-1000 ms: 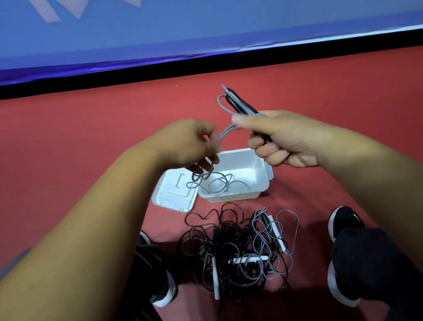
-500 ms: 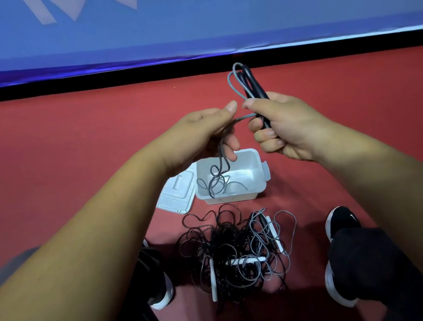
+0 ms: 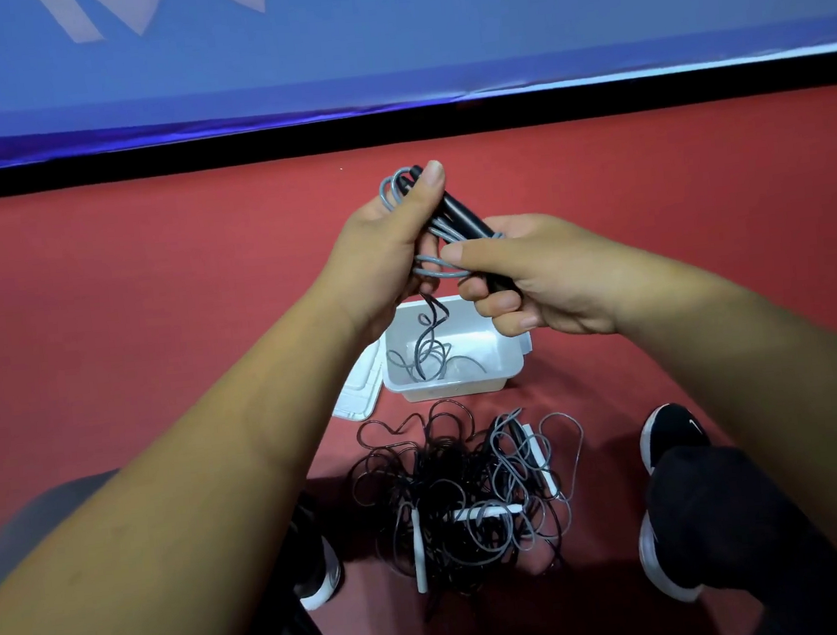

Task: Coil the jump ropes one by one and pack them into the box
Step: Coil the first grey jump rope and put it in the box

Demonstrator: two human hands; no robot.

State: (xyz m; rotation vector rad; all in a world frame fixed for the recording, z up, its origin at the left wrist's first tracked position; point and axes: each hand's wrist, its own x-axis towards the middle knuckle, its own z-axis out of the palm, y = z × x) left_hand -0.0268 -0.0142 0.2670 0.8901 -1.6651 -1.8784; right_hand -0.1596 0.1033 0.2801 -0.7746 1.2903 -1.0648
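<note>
- One white box sits open on the red floor.
- One grey jump rope is up in the air over the box. It is partly wound in loops around its black handles.
- The handles are pressed close together, so I cannot count them for sure.
- The loose end of that rope hangs down into the box and lies curled on its bottom.
- There are two hands, and both hold the rope above the box.
- The left hand has its fingers curled tight round the top loops, with the thumb up against the handle tips.
- The right hand has its fingers curled tight round the low end of the handles. Its thumb presses on the grey loops.
- One white lid lies flat on the floor, touching the left side of the box.
- One pile of ropes lies just in front of the box, on the person's side. It is black and grey cords all mixed up, too tangled to count.
- Three white handles show in the pile.
- There are two black shoes with white soles, nearer the person than the box. The left shoe and the right shoe are on either side of the pile.
- The right shoe has a small white mark, with no words I can read.
- One blue banner hangs far behind the box. It has pale shapes but no writing I can read.
</note>
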